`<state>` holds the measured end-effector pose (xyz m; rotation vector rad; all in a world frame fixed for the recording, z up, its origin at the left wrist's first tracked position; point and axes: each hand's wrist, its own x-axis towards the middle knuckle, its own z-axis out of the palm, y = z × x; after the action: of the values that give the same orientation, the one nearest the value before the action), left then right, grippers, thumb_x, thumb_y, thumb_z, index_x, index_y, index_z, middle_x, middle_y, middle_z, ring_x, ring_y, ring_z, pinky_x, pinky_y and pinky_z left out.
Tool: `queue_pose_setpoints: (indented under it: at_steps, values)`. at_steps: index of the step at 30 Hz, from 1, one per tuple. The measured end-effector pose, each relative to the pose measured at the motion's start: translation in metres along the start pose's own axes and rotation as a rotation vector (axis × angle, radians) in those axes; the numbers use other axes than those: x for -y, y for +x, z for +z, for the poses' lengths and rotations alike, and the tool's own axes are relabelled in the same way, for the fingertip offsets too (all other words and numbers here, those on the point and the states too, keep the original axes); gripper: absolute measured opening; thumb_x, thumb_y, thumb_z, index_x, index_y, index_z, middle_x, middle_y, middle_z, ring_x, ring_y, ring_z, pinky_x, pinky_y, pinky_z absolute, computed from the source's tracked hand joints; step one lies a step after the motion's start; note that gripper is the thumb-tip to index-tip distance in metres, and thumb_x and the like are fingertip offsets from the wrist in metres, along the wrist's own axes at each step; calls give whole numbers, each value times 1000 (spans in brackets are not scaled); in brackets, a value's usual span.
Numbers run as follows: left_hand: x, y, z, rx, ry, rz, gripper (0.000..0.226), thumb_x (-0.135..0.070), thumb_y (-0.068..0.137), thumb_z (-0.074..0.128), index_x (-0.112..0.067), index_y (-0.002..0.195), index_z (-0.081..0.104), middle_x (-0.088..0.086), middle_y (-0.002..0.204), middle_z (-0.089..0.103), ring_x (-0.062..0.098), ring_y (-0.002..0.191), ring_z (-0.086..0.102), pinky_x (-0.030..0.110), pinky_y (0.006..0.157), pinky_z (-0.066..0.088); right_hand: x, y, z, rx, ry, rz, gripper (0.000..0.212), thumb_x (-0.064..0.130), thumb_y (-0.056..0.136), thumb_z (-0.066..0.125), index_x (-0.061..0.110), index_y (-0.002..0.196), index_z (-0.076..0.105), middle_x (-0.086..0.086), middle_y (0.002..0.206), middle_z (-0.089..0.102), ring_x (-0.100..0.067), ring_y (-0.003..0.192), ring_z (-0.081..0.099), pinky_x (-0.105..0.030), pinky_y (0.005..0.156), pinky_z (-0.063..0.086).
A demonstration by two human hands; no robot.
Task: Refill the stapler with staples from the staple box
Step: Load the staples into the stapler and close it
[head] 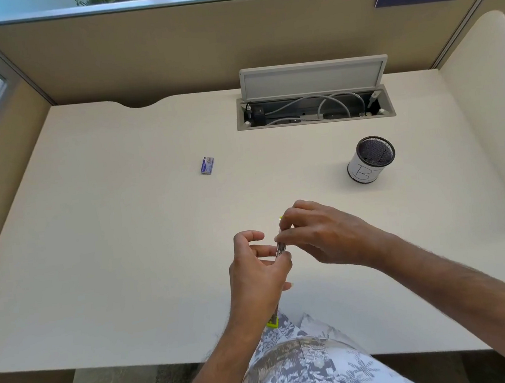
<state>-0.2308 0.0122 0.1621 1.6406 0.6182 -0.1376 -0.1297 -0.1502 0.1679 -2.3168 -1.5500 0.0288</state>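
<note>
Both hands hold the stapler (pixel 281 246): left hand (pixel 255 272) grips low, right hand (pixel 319 234) pinches its top. Staple box (pixel 207 165) beyond-left on surface (pixel 124 237); pen cup (pixel 370 159) beyond-right

The stapler (pixel 281 246) stands between the fingers of both hands — left hand (pixel 255 272) on its left, right hand (pixel 322 233) on its right. The staple box (pixel 207 165) lies on the desk (pixel 108 239) beyond the fingers, to their left; the pen cup (pixel 370 159) stands beyond them, to the right — well apart from both hands.
</note>
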Motion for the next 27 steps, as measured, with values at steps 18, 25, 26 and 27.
queue_pose_setpoints:
  at_steps: [18, 25, 26, 27]
  values:
    - [4, -3, -1, 118, -147, -87, 43, -21, 87, 84, -18, 118, 55, 12, 114, 66, 20, 93, 76, 44, 70, 68, 39, -2, 41, -311, 1230, 1046, 18, 23, 91, 71, 7, 83, 75, -3, 70, 70, -12, 64, 64, -24, 58, 51]
    - [2, -6, -5, 377, -435, -338, 34, -19, 91, 71, 0, 117, 60, 21, 99, 75, 34, 87, 77, 46, 70, 65, 33, -6, 31, -251, 1162, 969, 13, 24, 94, 68, 17, 95, 78, 6, 73, 73, -5, 65, 62, -18, 60, 51]
    - [2, -5, -5, 390, -444, -349, 33, -18, 91, 70, 2, 116, 61, 20, 95, 76, 35, 86, 77, 46, 70, 65, 32, -7, 31, -239, 1135, 965, 13, 24, 94, 68, 17, 95, 78, 6, 73, 73, -5, 66, 62, -18, 61, 50]
    - [2, -4, -4, 395, -444, -353, 30, -16, 93, 70, 2, 115, 61, 19, 93, 77, 35, 85, 77, 46, 70, 66, 32, -8, 31, -230, 1116, 966, 12, 24, 94, 68, 17, 96, 77, 6, 74, 73, -6, 67, 61, -19, 63, 50]
